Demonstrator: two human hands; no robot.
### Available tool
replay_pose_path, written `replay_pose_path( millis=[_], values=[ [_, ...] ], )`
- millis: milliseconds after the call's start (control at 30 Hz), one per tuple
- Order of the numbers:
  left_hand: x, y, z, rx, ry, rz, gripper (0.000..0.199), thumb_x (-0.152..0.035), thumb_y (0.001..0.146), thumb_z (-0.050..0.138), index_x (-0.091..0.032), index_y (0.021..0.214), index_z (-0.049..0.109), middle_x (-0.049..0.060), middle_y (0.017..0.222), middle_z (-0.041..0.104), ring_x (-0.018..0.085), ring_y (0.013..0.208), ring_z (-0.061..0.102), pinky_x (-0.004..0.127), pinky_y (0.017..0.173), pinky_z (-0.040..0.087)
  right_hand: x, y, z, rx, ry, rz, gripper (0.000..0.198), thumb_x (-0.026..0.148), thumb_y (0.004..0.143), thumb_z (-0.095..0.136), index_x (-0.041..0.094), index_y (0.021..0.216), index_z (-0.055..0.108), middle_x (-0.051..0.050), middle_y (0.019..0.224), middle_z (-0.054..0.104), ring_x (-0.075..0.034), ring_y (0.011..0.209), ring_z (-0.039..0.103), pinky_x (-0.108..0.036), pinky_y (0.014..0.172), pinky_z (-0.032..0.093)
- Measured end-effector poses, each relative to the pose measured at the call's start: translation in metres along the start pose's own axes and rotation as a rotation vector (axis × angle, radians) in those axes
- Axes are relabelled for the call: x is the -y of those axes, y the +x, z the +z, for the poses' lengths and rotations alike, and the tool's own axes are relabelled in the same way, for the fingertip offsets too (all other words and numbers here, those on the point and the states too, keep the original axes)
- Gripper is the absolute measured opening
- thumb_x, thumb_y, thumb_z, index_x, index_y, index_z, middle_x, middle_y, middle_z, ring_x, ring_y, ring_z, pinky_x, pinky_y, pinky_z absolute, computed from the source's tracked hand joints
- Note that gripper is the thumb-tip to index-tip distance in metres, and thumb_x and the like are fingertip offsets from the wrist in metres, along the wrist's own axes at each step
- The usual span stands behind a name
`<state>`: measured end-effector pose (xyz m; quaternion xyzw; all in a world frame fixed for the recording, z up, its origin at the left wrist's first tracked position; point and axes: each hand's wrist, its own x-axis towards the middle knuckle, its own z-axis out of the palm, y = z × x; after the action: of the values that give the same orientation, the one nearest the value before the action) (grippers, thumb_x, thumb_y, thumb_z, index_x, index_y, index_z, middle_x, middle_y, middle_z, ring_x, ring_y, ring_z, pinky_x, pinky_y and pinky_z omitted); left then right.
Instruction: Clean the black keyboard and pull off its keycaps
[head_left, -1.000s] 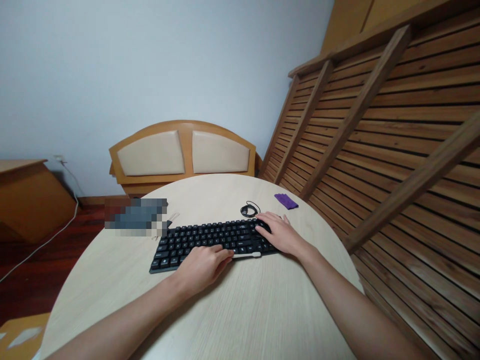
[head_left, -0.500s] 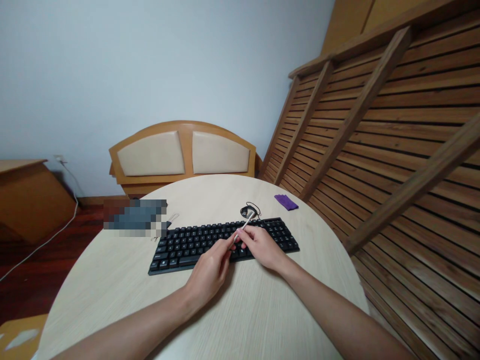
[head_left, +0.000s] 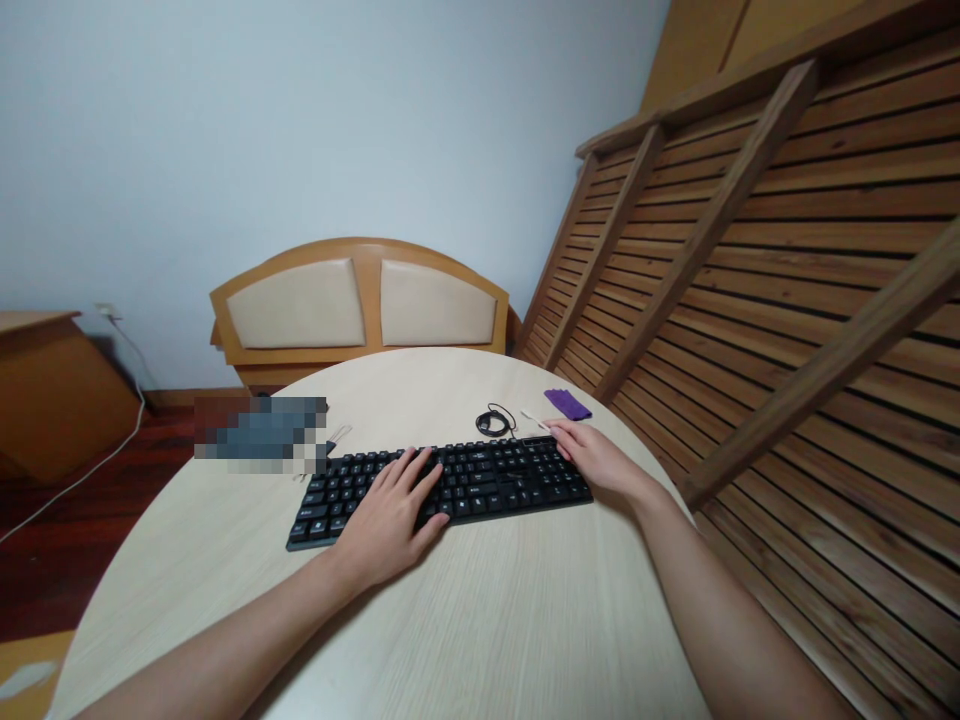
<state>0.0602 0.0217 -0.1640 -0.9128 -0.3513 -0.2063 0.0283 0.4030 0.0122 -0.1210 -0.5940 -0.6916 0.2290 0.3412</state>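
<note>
The left hand lay splayed on the long black plastic keyboard atop the pale round desk — probably steadying it. The right hand pinched a slim white stick, likely for control.

A pale blue-grey wall rose at the back, with brown skirting along its foot. Before it stood an arched wooden headboard with two cream panels. A big slatted frame leaned along the right side, with a yellowish wooden surface above it. At left, a white cord ran from a socket, past a wooden cabinet, across the dark red floor. Soft light lay over the round, pale worktop.
</note>
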Motion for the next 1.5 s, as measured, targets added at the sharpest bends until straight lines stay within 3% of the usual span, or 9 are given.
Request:
replay_pose_path(
  millis=[100,200,300,600,800,967,1100,1267,1500],
  values=[
    [0.002,-0.001,0.004,0.052,0.024,-0.028,0.062,-0.050,0.096,0.046,-0.017,0.147,0.040,0.013,0.156,0.033,0.035,0.144,0.027,0.055,0.114,0.031,-0.003,-0.006,-0.009,0.051,-0.111,0.010,0.044,0.047,0.097,0.040,0.020,0.127,0.059,0.000,0.069,0.062,-0.021,0.070,0.060,-0.032,0.069,0.046],
    [0.001,0.000,0.003,0.080,0.032,-0.041,0.062,-0.050,0.096,0.044,-0.017,0.148,0.039,0.012,0.156,0.033,0.035,0.144,0.027,0.054,0.115,0.030,0.002,-0.008,-0.009,0.144,-0.105,-0.010,0.041,0.045,0.096,0.045,0.021,0.123,0.064,-0.007,0.098,0.072,-0.023,0.087,0.065,-0.034,0.079,0.049],
    [0.000,0.001,0.002,0.092,0.049,-0.047,0.063,-0.052,0.097,0.043,-0.018,0.149,0.038,0.011,0.157,0.032,0.034,0.144,0.026,0.053,0.115,0.030,0.008,-0.009,-0.011,0.194,-0.165,-0.044,0.038,0.043,0.095,0.048,0.022,0.118,0.070,-0.007,0.117,0.070,-0.026,0.102,0.065,-0.035,0.088,0.048],
    [0.001,-0.001,0.007,0.073,0.113,-0.031,0.058,-0.053,0.098,0.041,-0.025,0.149,0.039,0.010,0.157,0.033,0.035,0.144,0.028,0.053,0.114,0.031,0.011,-0.016,-0.025,0.232,-0.270,0.026,0.037,0.039,0.093,0.048,0.023,0.116,0.073,-0.005,0.113,0.074,-0.026,0.098,0.067,-0.032,0.082,0.048],
    [-0.003,0.002,0.008,0.084,0.132,-0.065,0.057,-0.052,0.097,0.044,-0.026,0.147,0.042,0.012,0.156,0.035,0.037,0.144,0.027,0.054,0.112,0.033,0.028,-0.023,-0.022,0.277,-0.388,0.100,0.036,0.041,0.090,0.049,0.020,0.094,0.078,-0.004,0.083,0.075,-0.022,0.074,0.065,-0.026,0.061,0.040],
    [-0.006,0.007,0.010,0.072,0.128,-0.099,0.057,-0.051,0.097,0.046,-0.024,0.146,0.043,0.014,0.155,0.036,0.038,0.143,0.029,0.054,0.112,0.033,0.046,-0.032,-0.027,0.279,-0.455,0.188,0.033,0.042,0.086,0.055,0.019,0.082,0.079,-0.005,0.070,0.072,-0.020,0.066,0.063,-0.025,0.058,0.038],
    [-0.006,0.007,0.011,0.067,0.134,-0.100,0.057,-0.050,0.097,0.045,-0.023,0.147,0.042,0.014,0.155,0.036,0.038,0.143,0.029,0.055,0.112,0.032,0.051,-0.033,-0.028,0.275,-0.516,0.179,0.030,0.037,0.087,0.055,0.021,0.086,0.080,-0.006,0.077,0.075,-0.021,0.070,0.066,-0.025,0.060,0.039],
    [-0.007,0.008,0.011,0.066,0.161,-0.102,0.057,-0.050,0.097,0.043,-0.023,0.147,0.042,0.014,0.154,0.037,0.039,0.141,0.031,0.055,0.111,0.033,0.042,-0.021,-0.014,0.131,-0.621,0.088,0.032,0.030,0.092,0.047,0.024,0.101,0.078,-0.008,0.098,0.077,-0.022,0.085,0.069,-0.026,0.067,0.040],
    [-0.004,0.008,0.016,0.033,0.162,-0.099,0.056,-0.050,0.097,0.044,-0.024,0.147,0.042,0.013,0.154,0.038,0.038,0.142,0.031,0.054,0.111,0.032,0.038,-0.026,-0.017,0.253,-0.585,0.115,0.029,0.028,0.088,0.051,0.025,0.094,0.079,-0.006,0.093,0.078,-0.023,0.082,0.069,-0.026,0.065,0.041]
  ],
)
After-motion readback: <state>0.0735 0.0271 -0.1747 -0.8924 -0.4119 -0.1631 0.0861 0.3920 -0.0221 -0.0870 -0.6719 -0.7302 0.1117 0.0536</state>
